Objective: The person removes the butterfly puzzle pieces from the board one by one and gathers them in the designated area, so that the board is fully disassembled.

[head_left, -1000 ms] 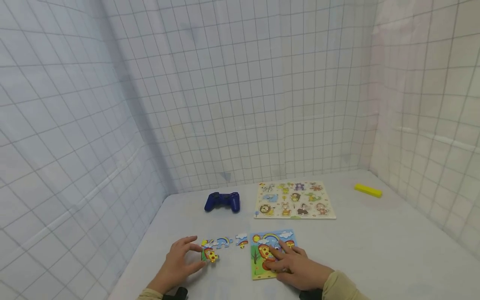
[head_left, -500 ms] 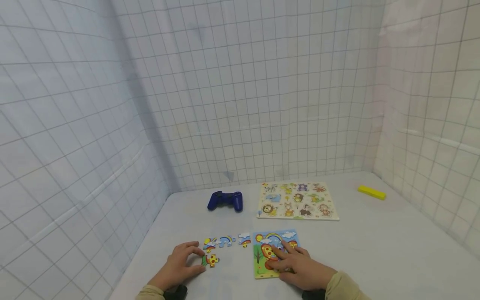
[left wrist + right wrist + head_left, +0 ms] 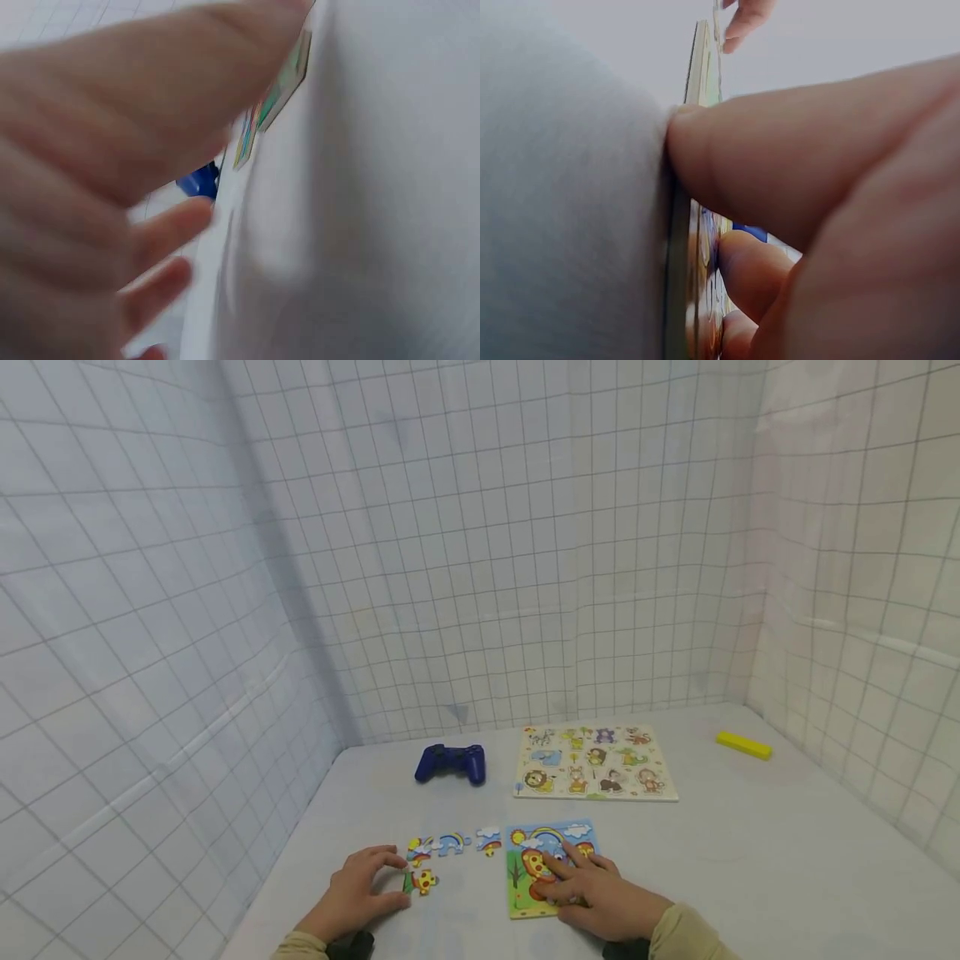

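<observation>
A jigsaw piece with a yellow-and-red picture and a green end (image 3: 422, 882) lies on the white table. My left hand (image 3: 356, 895) is just left of it, thumb and index finger spread around its near end, with no grip visible. In the left wrist view the thumb hides part of the green-edged piece (image 3: 285, 84). Above it lie joined rainbow pieces (image 3: 439, 845) and a separate cloud piece (image 3: 489, 841). My right hand (image 3: 596, 893) rests flat on the colourful picture puzzle board (image 3: 517, 893), covering its lower right; its thumb is at the board's edge in the right wrist view.
A blue game controller (image 3: 451, 763) lies behind the loose pieces. Behind the puzzle board is a larger wooden animal board (image 3: 596, 763). A yellow bar (image 3: 743, 745) lies at the far right. Grid-patterned white cloth walls (image 3: 465, 568) enclose the table.
My left hand has drawn the yellow-and-red piece slightly toward me, away from the rainbow pieces, and its fingers have eased off it. The right hand stays on the board. The view shifted slightly.
</observation>
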Motion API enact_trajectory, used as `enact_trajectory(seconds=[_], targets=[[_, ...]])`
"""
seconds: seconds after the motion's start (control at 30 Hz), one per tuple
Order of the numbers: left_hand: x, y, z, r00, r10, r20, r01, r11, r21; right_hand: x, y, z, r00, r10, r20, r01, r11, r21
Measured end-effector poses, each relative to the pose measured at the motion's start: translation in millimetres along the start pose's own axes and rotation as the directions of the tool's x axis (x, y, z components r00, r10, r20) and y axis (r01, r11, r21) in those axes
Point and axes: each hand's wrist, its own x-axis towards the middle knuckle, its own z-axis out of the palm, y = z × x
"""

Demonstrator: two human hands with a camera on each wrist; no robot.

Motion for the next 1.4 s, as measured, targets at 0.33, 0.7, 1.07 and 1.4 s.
enact_trajectory(seconds=[0.33, 0.7, 1.07, 1.4], targets=[[26.1, 105.2, 22.0, 0.996, 0.087, -0.018, -0.088, 0.937, -0.339, 7.8, 4.7, 4.3, 0.999, 0.024, -0.025, -0.024, 1.0, 0.012], [44.1, 163.8, 90.2, 0.943, 0.286, 0.169, -0.265, 0.954, -0.139, 7.3, 8.5, 4.2, 0.996, -0.061, -0.069, 0.062, 0.998, 0.014], [39.1, 161.2, 104.3, 0.929, 0.353, 0.111, -0.342, 0.934, -0.104, -12.1, 14.0, 4.5, 0.957, 0.04, -0.286, -0.042, 0.999, -0.001], [43.0, 158.5, 106.8, 0.924, 0.371, 0.094, -0.357, 0.923, -0.144, -11.8, 16.0, 1.7, 0.965, 0.037, -0.259, -0.038, 0.999, 0.002]])
